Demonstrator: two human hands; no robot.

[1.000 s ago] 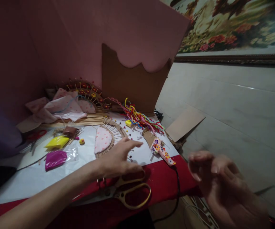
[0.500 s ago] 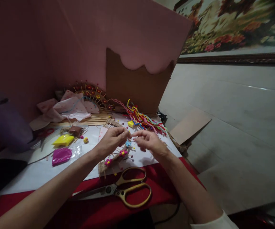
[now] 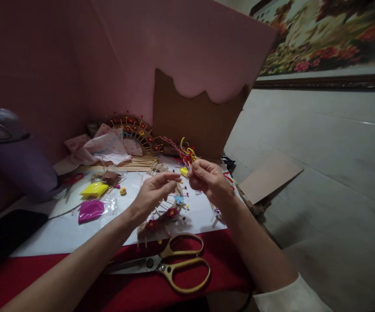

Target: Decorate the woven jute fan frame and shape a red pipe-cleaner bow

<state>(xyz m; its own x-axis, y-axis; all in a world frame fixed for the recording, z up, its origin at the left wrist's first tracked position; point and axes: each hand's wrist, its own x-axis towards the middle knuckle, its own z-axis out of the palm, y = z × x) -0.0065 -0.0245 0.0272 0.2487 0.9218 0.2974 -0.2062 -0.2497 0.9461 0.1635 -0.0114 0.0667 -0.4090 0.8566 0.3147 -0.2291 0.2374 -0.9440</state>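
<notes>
My left hand (image 3: 158, 190) hovers over a fan-shaped craft piece, its fingers stretched forward and the thumb apart, with nothing visible in it. To its right my right hand (image 3: 209, 178) is closed in a pinch; whatever lies between its fingertips is too small or hidden to make out. Below the hands, the craft piece (image 3: 161, 218) of brown strip and thin sticks bears bead-like tips. A light blue flower (image 3: 178, 199) and a magenta flower with a yellow centre (image 3: 172, 212) sit on it. My left hand covers part of the piece.
Scissors with yellow handles (image 3: 187, 275) lie on the red cloth (image 3: 233, 264) in front. Left are magenta clay (image 3: 91, 211), yellow clay (image 3: 94, 189) and a purple appliance (image 3: 14, 151). Colourful pipe cleaners (image 3: 187, 151), a decorated fan (image 3: 138, 128) and cardboard (image 3: 194, 121) stand behind.
My hands have moved apart: the right has risen and turned into a closed pinch, while the left has loosened from its pinch. The view has shifted slightly left.
</notes>
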